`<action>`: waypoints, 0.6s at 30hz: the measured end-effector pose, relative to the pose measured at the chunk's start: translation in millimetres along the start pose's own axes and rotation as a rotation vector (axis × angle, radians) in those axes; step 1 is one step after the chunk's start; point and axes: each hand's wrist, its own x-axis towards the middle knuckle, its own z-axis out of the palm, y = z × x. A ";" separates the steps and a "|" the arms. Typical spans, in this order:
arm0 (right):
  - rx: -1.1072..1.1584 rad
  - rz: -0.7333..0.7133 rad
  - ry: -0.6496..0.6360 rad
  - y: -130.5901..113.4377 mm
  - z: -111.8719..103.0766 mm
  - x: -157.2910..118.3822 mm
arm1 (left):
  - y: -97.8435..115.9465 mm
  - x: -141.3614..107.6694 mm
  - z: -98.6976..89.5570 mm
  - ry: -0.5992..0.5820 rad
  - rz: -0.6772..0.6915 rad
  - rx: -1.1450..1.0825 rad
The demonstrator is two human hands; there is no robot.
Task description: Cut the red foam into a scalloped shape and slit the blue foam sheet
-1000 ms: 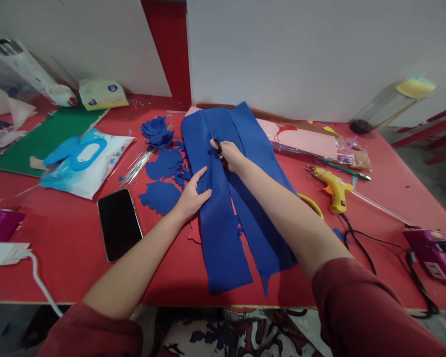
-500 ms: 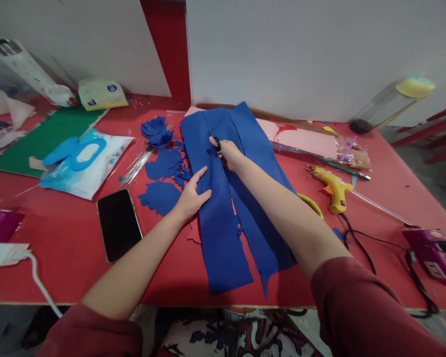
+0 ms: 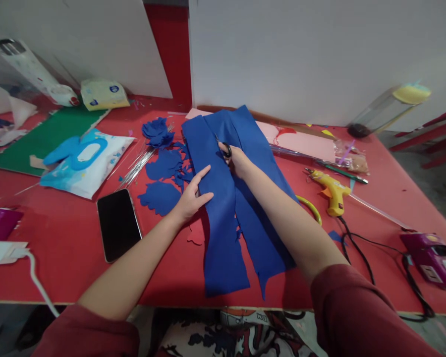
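A large blue sheet of felt-like material lies across the table, slit from its near edge up towards the middle. My right hand is closed round the black-handled scissors, whose blades point away from me over the sheet. My left hand rests on the sheet's left edge with thumb and fingers spread. To the left of it are cut blue pieces with wavy edges and a blue fabric flower. Part of the slit is hidden under my right forearm.
Left of the sheet are a phone, a wipes pack and thin wires. On the right lie a yellow glue gun with its cord, a yellow ring-shaped handle and a purple power socket. A pink sheet lies behind.
My right hand and the scissors have shifted slightly right and towards me. The near end of the blue strip has swung a little left. My left hand stays almost in place.
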 end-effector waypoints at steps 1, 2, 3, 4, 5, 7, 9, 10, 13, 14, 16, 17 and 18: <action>0.025 -0.008 -0.004 1.0 -1.2 -1.1 | -0.1 0.1 -0.9 0.009 -0.002 0.002; 0.038 -0.004 -0.012 1.9 -1.9 -2.0 | 0.1 0.3 -1.8 0.022 -0.004 0.012; 0.045 0.000 -0.019 2.6 -2.2 -2.6 | 0.5 0.6 -2.9 0.037 -0.003 0.030; 0.046 0.003 -0.025 3.2 -2.2 -3.1 | 1.3 1.1 -4.0 0.055 0.005 0.055; 0.044 0.004 -0.031 3.7 -2.0 -3.5 | 2.4 1.9 -5.1 0.082 0.018 0.079; 0.036 0.006 -0.043 4.4 -1.4 -3.7 | 5.7 4.6 -7.0 0.153 0.043 0.097; 0.032 0.006 -0.054 5.1 -1.2 -3.3 | 10.4 9.8 -8.6 0.217 0.039 0.045; 0.031 0.005 -0.058 5.4 -1.2 -2.9 | 13.1 13.6 -9.3 0.236 0.022 0.007; 0.028 0.005 -0.067 6.0 -1.6 -1.8 | 19.6 30.7 -12.4 0.280 -0.001 -0.056; 0.025 0.005 -0.069 6.0 -1.6 -1.7 | 20.7 38.0 -14.0 0.307 -0.004 -0.053; 0.019 0.004 -0.070 6.0 -1.5 -2.1 | 20.4 54.1 -18.3 0.375 -0.024 -0.019; 0.015 0.004 -0.069 6.0 -1.3 -2.6 | 19.2 62.1 -20.7 0.375 -0.042 -0.017; 0.010 0.004 -0.069 5.9 -1.1 -3.3 | 17.4 69.8 -23.4 0.372 -0.058 -0.018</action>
